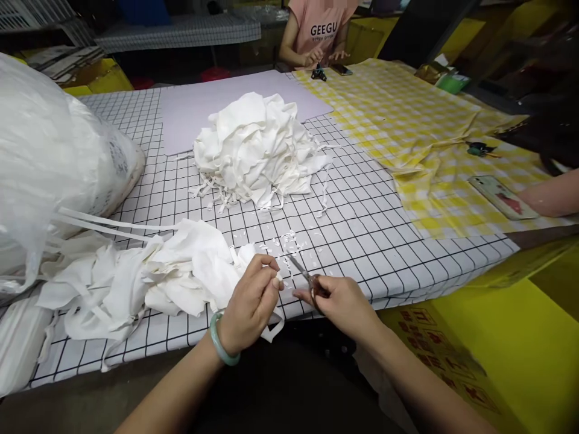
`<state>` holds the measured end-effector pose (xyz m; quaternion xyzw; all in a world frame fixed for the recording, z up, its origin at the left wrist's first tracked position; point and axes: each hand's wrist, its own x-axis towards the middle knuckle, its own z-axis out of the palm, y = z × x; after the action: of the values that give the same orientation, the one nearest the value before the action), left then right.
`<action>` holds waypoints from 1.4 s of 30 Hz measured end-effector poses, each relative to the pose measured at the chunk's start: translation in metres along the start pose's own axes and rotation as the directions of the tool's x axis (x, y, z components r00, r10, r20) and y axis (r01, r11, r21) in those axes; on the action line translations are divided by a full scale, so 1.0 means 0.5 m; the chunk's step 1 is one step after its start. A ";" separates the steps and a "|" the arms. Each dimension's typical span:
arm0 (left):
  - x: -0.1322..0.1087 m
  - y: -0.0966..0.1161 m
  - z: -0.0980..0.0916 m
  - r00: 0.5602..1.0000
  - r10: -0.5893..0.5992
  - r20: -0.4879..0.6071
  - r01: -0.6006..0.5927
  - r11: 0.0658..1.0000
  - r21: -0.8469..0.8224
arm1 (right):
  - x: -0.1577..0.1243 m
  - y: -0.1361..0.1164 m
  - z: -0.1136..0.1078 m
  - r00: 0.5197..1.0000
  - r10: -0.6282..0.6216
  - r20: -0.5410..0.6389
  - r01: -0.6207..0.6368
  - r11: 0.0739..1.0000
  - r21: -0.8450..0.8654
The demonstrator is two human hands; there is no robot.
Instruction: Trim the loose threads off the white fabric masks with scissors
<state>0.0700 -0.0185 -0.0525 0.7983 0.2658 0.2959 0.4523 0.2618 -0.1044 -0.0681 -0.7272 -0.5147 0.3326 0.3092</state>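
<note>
My left hand [254,301], with a pale green bangle [222,345] at its wrist, is closed on a white fabric strap [274,328] whose end hangs below the fingers. In my right hand [341,304] is a pair of scissors [312,283], blades pointing away toward the upper left. Small white cut scraps [292,242] lie scattered on the table just beyond the blades. Left of my left hand spreads a heap of white cloth pieces with straps [190,265]. Farther back sits a taller pile of similar white cloth pieces [257,147].
A big clear plastic bag [58,138] fills the table's left side. Across the table, a person [321,30] has both hands near its edge. Another person's arm [554,196] rests by a phone [502,196] on the yellow checked cloth [420,150]. Yellow bins [511,355] stand below right.
</note>
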 end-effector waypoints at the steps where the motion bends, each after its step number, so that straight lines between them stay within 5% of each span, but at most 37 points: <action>1: -0.003 0.003 -0.005 1.000 -0.028 0.003 0.028 1.000 -0.007 | 0.001 -0.002 -0.002 0.999 -0.004 -0.035 0.004 1.000 0.001; 4: -0.016 0.012 -0.008 0.996 -0.081 0.042 0.081 0.997 -0.001 | 0.003 -0.025 0.009 0.997 -0.070 0.011 0.070 0.997 0.023; 7: -0.029 0.012 0.015 0.997 -0.050 -0.050 0.055 0.994 0.094 | 0.003 -0.054 0.042 0.983 -0.101 0.152 0.097 0.995 0.029; 12: -0.033 0.013 0.041 0.994 0.003 -0.108 0.027 0.961 0.275 | 0.002 -0.065 0.068 0.966 -0.027 0.256 -0.038 0.969 0.245; 15: -0.035 0.025 -0.007 0.993 0.045 -0.111 -0.008 0.949 0.314 | 0.003 -0.046 0.047 0.967 0.090 0.238 -0.190 0.877 0.441; 18: -0.051 0.028 -0.091 0.962 0.048 -0.267 0.051 0.934 0.353 | 0.003 -0.023 0.017 0.969 0.179 0.169 -0.236 0.870 0.433; 21: -0.077 0.009 -0.142 0.958 -0.057 -0.283 0.194 0.853 0.485 | -0.001 -0.016 0.004 0.978 0.157 0.140 -0.181 0.966 0.185; 23: -0.089 -0.012 -0.140 0.962 -0.224 -0.154 0.272 0.773 0.574 | -0.003 -0.024 0.015 0.978 0.121 0.172 -0.138 0.986 0.093; 26: -0.090 -0.036 -0.117 0.907 -0.421 -0.003 0.333 0.712 0.619 | -0.001 -0.045 0.063 0.989 0.065 0.133 -0.086 0.985 0.152; 29: -0.075 -0.026 -0.113 0.913 -0.407 -0.032 0.374 0.803 0.463 | 0.010 -0.074 0.129 0.996 0.036 0.084 -0.064 0.926 0.372; 31: -0.058 -0.001 -0.124 0.925 -0.366 -0.101 0.379 0.912 0.156 | 0.026 -0.104 0.166 0.994 -0.037 0.101 -0.026 0.828 0.560; 33: -0.030 0.028 -0.138 0.925 -0.326 -0.195 0.295 0.940 -0.171 | 0.055 -0.142 0.186 0.992 -0.115 0.057 0.045 0.730 0.682; 35: 0.020 0.049 -0.156 0.921 -0.244 -0.303 0.160 0.947 -0.277 | 0.103 -0.188 0.179 0.988 -0.143 -0.055 0.138 0.679 0.721; 38: 0.158 0.070 -0.203 0.893 0.032 -0.449 -0.083 0.992 -0.094 | 0.215 -0.270 0.108 0.950 -0.176 -0.259 0.308 0.683 0.662; 40: 0.277 0.082 -0.247 0.821 0.243 -0.517 -0.204 0.970 0.132 | 0.309 -0.329 0.030 0.888 -0.214 -0.406 0.424 0.722 0.546; 42: 0.383 0.085 -0.283 0.744 0.309 -0.592 -0.150 0.941 0.302 | 0.403 -0.373 -0.047 0.833 -0.212 -0.511 0.466 0.767 0.441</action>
<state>0.1068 0.1749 0.0884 0.7265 0.3340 0.5667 0.1988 0.2295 0.1373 0.0602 -0.5539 -0.4415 0.2327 0.6664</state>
